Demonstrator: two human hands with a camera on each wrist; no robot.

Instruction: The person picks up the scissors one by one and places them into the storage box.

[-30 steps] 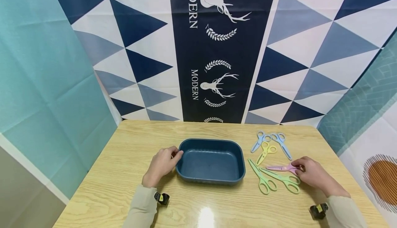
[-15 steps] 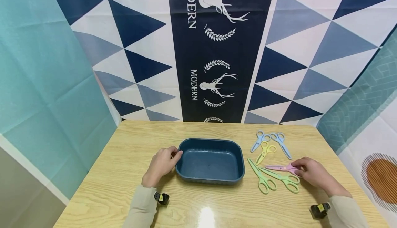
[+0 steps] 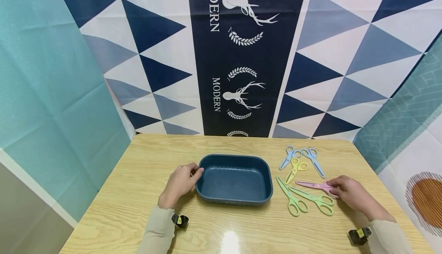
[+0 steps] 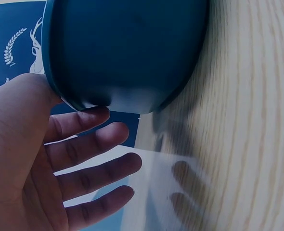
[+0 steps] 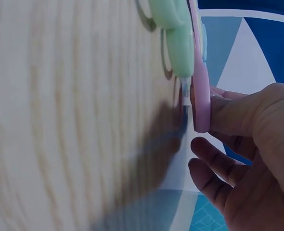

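My left hand (image 3: 181, 181) pinches the left rim of a dark blue rectangular bin (image 3: 235, 201), thumb over the edge. In the left wrist view its other fingers spread below the bin (image 4: 127, 53). At the right, my right hand (image 3: 350, 193) pinches a handle loop of pink scissors (image 3: 309, 185), whose blades point left. The right wrist view has the pink handle (image 5: 202, 96) edge-on between thumb and fingers, next to a green handle (image 5: 180, 53). Two green scissors, one (image 3: 293, 199) and another (image 3: 312, 198), lie just in front of the pink pair.
Yellow scissors (image 3: 291, 174) and two light blue scissors, one (image 3: 285, 162) and another (image 3: 318, 167), lie behind the pink pair on the wooden table (image 3: 159, 150). A patterned cloth (image 3: 241, 54) hangs at the table's back edge.
My right hand has shifted slightly right, the pink handle moving with it. The pink blade tips have swung a little toward the back. The left hand and the bin stay put.
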